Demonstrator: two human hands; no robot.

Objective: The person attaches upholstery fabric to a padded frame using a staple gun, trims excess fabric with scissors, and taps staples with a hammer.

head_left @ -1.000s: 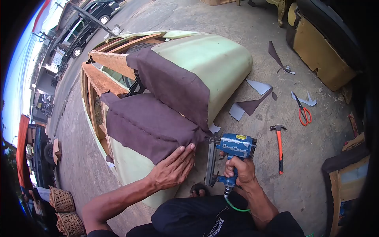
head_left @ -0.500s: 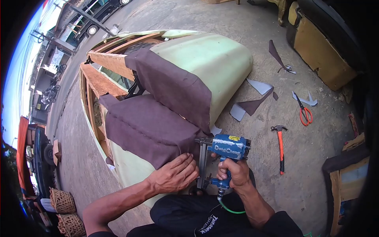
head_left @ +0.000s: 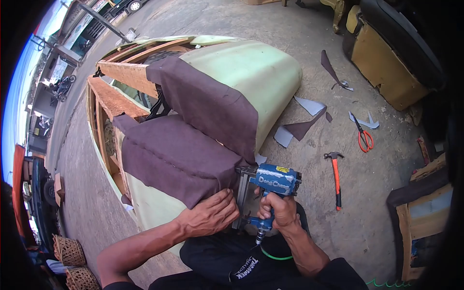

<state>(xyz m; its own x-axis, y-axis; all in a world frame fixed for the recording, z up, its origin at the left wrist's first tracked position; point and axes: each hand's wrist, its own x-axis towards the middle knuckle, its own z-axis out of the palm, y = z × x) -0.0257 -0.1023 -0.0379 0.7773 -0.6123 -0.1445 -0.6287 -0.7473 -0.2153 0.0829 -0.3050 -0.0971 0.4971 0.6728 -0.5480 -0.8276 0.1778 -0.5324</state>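
Observation:
My right hand [head_left: 279, 211] is wrapped round the handle of a blue staple gun [head_left: 275, 180] with a green hose below it. The gun's nose touches the dark purple fabric [head_left: 179, 150] at its right-hand corner. Just left of the gun, my left hand [head_left: 210, 212] has its fingers curled over the fabric's lower edge, pressed together on it. The fabric covers part of a pale green foam piece [head_left: 157, 203] on a wooden frame [head_left: 113, 96]. A second purple panel [head_left: 210, 99] lies over the other foam section [head_left: 251, 67] behind.
A hammer [head_left: 335, 179] and orange-handled scissors [head_left: 362, 135] lie on the concrete at the right, near fabric scraps [head_left: 302, 126]. An upholstered piece [head_left: 386, 63] stands at the upper right, another frame [head_left: 425, 212] at the lower right. Woven baskets [head_left: 70, 251] sit at the lower left.
The staple gun has moved left onto the fabric's corner. My left hand's fingers, flat on the fabric earlier, have curled over its lower edge. The view has shifted slightly.

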